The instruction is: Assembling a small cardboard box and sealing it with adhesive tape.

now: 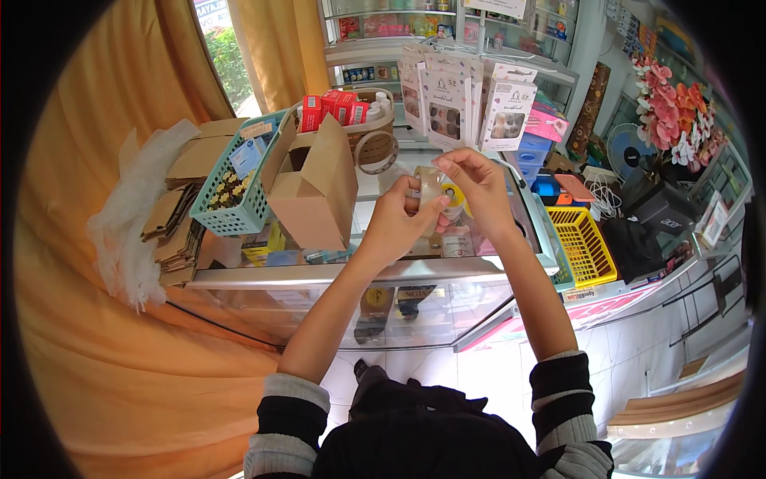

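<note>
Over the glass display counter point(319, 275) I hold a roll of clear packing tape point(432, 185) with a yellow-and-white inner core. My left hand point(401, 222) is closed around the roll's left side. At its upper right edge, the fingers of my right hand point(484, 188) pinch together on the tape, though the tape end itself is too small to make out. A brown cardboard box point(315, 203) with its top flaps raised stands on the counter left of my hands. Just beneath my hands is a small white-and-pink container point(457, 242).
A teal basket point(230, 221) of small items, flattened cardboard point(177, 227) and crumpled plastic wrap point(136, 215) are at the left. Behind stand a wicker basket point(381, 148) with red boxes and hanging white packets point(451, 104). A yellow basket point(586, 247) sits at the right.
</note>
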`<action>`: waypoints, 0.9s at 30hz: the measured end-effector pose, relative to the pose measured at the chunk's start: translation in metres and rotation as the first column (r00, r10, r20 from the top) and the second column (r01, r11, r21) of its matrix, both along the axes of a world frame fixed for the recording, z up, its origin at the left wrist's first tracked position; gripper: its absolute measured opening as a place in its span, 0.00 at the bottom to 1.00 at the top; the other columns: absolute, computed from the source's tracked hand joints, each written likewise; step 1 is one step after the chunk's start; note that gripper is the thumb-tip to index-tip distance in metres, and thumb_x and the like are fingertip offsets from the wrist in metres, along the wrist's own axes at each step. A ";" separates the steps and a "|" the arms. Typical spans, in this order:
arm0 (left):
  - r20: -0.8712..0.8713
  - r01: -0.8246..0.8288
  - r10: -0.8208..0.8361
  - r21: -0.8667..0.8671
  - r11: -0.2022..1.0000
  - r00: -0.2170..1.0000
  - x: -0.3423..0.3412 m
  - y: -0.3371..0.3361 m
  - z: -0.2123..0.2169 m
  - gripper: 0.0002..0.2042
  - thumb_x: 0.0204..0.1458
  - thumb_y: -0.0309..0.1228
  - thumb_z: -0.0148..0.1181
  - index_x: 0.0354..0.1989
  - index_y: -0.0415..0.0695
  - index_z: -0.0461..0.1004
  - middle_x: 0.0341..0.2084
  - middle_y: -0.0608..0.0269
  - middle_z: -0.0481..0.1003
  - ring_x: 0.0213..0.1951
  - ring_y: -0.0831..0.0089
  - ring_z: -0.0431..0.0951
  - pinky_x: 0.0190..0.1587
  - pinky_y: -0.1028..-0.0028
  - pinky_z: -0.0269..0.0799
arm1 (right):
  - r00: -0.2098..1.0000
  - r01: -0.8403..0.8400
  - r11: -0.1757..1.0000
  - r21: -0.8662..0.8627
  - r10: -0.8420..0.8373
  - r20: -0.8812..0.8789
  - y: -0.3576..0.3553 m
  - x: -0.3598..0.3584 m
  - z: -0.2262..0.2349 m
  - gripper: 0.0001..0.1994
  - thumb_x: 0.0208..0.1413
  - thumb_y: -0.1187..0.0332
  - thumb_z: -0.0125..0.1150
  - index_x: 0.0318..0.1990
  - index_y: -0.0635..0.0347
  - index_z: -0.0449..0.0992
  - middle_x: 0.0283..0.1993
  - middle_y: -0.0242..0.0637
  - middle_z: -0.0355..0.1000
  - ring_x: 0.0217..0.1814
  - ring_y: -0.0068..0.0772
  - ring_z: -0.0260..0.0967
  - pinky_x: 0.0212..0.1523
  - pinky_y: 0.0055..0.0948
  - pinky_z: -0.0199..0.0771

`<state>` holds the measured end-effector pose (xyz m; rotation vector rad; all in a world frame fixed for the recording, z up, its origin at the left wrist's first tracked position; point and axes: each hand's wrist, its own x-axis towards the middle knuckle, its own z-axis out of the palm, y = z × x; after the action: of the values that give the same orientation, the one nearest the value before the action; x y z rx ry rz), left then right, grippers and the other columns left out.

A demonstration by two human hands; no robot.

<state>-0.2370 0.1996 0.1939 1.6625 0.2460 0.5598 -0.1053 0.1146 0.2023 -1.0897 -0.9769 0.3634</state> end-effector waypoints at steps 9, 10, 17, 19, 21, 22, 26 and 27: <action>0.008 0.009 -0.009 -0.025 1.000 1.000 -0.002 -0.002 0.002 0.14 0.53 0.31 0.58 0.39 0.34 0.62 0.26 0.53 0.77 0.29 0.74 0.79 0.32 0.79 0.74 | 0.979 -0.099 0.991 -0.092 0.114 0.169 -0.007 0.004 0.005 0.06 0.52 0.73 0.61 0.37 0.61 0.72 0.35 0.33 0.73 0.39 0.18 0.69 0.42 0.19 0.67; 0.003 0.013 -0.013 -0.027 1.000 1.000 -0.002 -0.003 0.004 0.14 0.53 0.31 0.58 0.39 0.34 0.62 0.26 0.53 0.77 0.29 0.74 0.79 0.32 0.79 0.74 | 0.985 -0.172 0.983 -0.072 0.173 0.018 -0.006 0.003 0.004 0.06 0.51 0.74 0.61 0.36 0.62 0.72 0.35 0.33 0.74 0.39 0.20 0.70 0.42 0.21 0.68; 0.013 0.005 -0.005 -0.007 1.000 1.000 -0.003 -0.002 0.001 0.15 0.54 0.34 0.57 0.42 0.35 0.64 0.25 0.56 0.77 0.27 0.75 0.78 0.31 0.79 0.73 | 0.930 -0.293 0.955 0.041 0.295 -0.221 0.001 0.007 -0.006 0.06 0.50 0.76 0.61 0.36 0.62 0.73 0.34 0.35 0.74 0.39 0.24 0.71 0.43 0.24 0.68; 0.010 0.008 -0.008 -0.023 1.000 1.000 -0.003 -0.003 0.003 0.15 0.54 0.33 0.57 0.42 0.35 0.64 0.25 0.56 0.76 0.27 0.76 0.78 0.31 0.80 0.73 | 0.920 -0.301 0.952 0.054 0.304 -0.246 0.001 0.009 -0.009 0.06 0.50 0.76 0.62 0.36 0.62 0.73 0.34 0.35 0.74 0.39 0.24 0.71 0.43 0.24 0.68; 0.008 0.008 -0.007 -0.039 0.999 1.000 -0.002 -0.003 0.003 0.15 0.54 0.33 0.58 0.42 0.35 0.64 0.24 0.57 0.76 0.27 0.76 0.78 0.31 0.80 0.73 | 0.909 -0.312 0.948 0.068 0.318 -0.269 0.002 0.009 -0.009 0.06 0.49 0.76 0.62 0.36 0.62 0.73 0.34 0.36 0.74 0.39 0.25 0.71 0.44 0.25 0.68; 0.013 0.007 -0.007 -0.039 0.999 1.000 -0.002 -0.002 0.002 0.15 0.54 0.33 0.58 0.42 0.35 0.64 0.24 0.57 0.76 0.27 0.76 0.78 0.30 0.80 0.73 | 0.904 -0.316 0.947 0.060 0.319 -0.286 0.001 0.007 -0.009 0.05 0.50 0.75 0.61 0.35 0.61 0.73 0.33 0.34 0.73 0.39 0.24 0.70 0.44 0.25 0.66; 0.019 -0.016 0.017 -0.023 1.000 1.000 0.000 -0.005 0.002 0.15 0.54 0.33 0.58 0.42 0.35 0.64 0.23 0.57 0.76 0.26 0.77 0.78 0.30 0.80 0.72 | 0.932 -0.257 0.965 0.047 0.261 -0.253 -0.001 0.006 -0.008 0.04 0.50 0.75 0.60 0.34 0.61 0.73 0.32 0.33 0.73 0.38 0.22 0.69 0.43 0.24 0.64; 0.019 -0.015 0.016 -0.024 1.000 1.000 0.000 -0.005 0.002 0.15 0.54 0.33 0.58 0.42 0.35 0.64 0.23 0.57 0.76 0.26 0.77 0.78 0.30 0.80 0.72 | 0.932 -0.256 0.965 0.046 0.260 -0.253 -0.002 0.005 -0.007 0.04 0.50 0.75 0.60 0.34 0.61 0.73 0.32 0.33 0.73 0.38 0.22 0.69 0.43 0.24 0.64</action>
<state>-0.2371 0.1944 0.1962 1.6328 0.2511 0.5819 -0.1002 0.1125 0.1949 -0.8769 -0.8885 0.6960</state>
